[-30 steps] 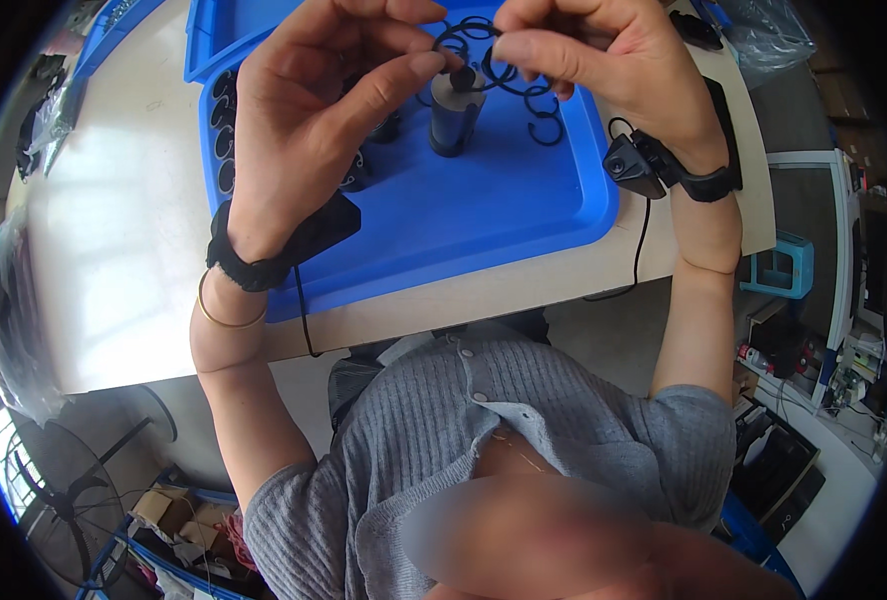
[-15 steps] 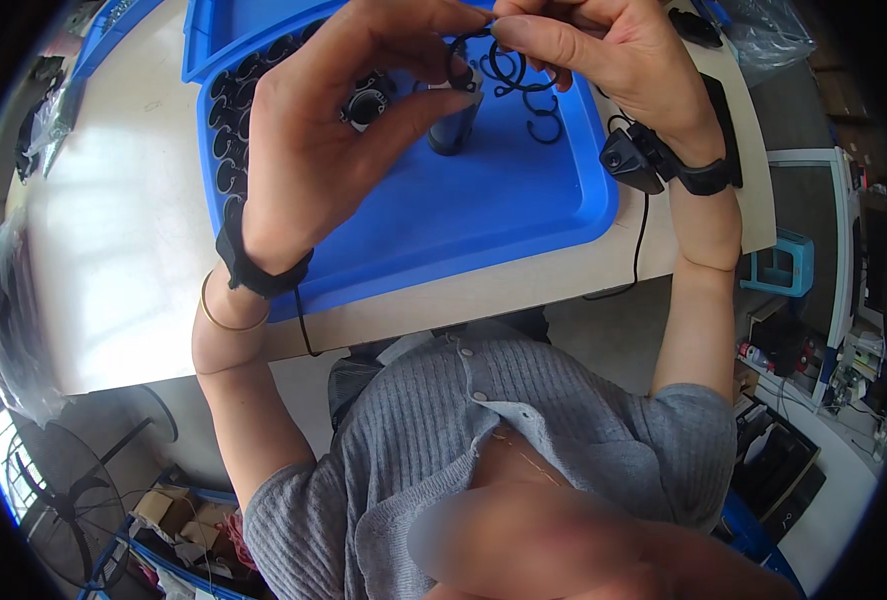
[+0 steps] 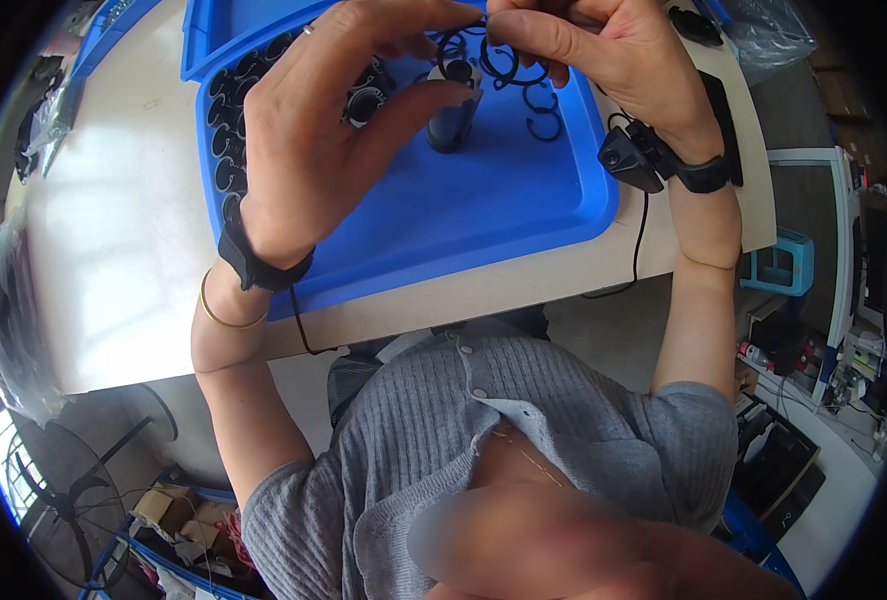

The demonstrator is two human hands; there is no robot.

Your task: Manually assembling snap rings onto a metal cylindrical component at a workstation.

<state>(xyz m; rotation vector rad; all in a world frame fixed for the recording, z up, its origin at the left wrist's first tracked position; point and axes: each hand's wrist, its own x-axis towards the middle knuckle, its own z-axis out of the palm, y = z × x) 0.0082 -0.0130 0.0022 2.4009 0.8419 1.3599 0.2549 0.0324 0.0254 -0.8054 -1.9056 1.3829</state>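
Both my hands meet at the top of the view, over a blue tray [image 3: 484, 230]. My right hand [image 3: 624, 60] pinches several black open snap rings [image 3: 501, 68] between thumb and fingers. My left hand [image 3: 314, 130] curves its thumb and fingers around another black snap ring [image 3: 442, 62], its index fingertip close to my right thumb. Just under the rings a dark cylindrical post [image 3: 451, 128] with a lighter top stands upright in the tray. Loose snap rings [image 3: 544, 124] lie on the tray to its right. My left fingers partly hide the tray's far side.
Rows of dark ring-shaped parts [image 3: 229, 140] line the tray's left side. Another blue tray [image 3: 199, 40] adjoins it at the back. Cables run from my wrist straps over the table edge [image 3: 434, 298]. A clear plastic bag [image 3: 774, 40] lies far right, and a blue stool [image 3: 789, 262] stands beyond the table.
My left hand has shifted slightly, its fingers lifting a little. The rings at my fingertips have moved slightly left and up. My right hand has barely moved.
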